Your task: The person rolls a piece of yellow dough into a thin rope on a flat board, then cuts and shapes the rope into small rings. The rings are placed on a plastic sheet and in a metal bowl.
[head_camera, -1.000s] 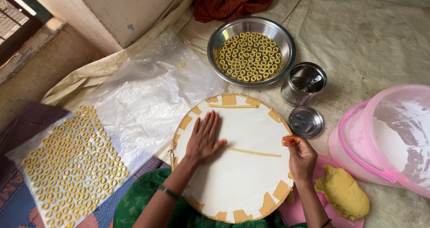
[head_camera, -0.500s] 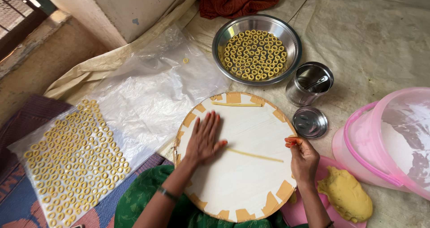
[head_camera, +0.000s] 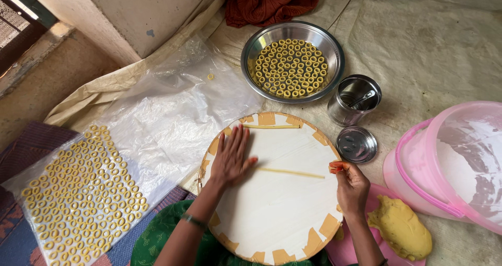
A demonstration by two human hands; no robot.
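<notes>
A round white board (head_camera: 272, 214) with tan taped edges lies in front of me. My left hand (head_camera: 231, 159) rests flat on its left side, fingers spread, touching the end of a thin yellow dough rope (head_camera: 291, 172). My right hand (head_camera: 350, 185) is at the board's right rim, fingertips pinched close by the rope's other end. A second dough rope (head_camera: 271, 126) lies near the far rim.
A steel bowl (head_camera: 329, 46) of dough rings stands beyond the board, with a steel cup (head_camera: 354, 100) and its lid (head_camera: 357, 144) to the right. A pink tub (head_camera: 449, 166) and a yellow dough lump (head_camera: 400, 228) sit at right. Clear plastic (head_camera: 157, 119) at left carries several rings (head_camera: 78, 187).
The camera view has shifted slightly. Both hands stay almost still on the board with the dough rope between them.
</notes>
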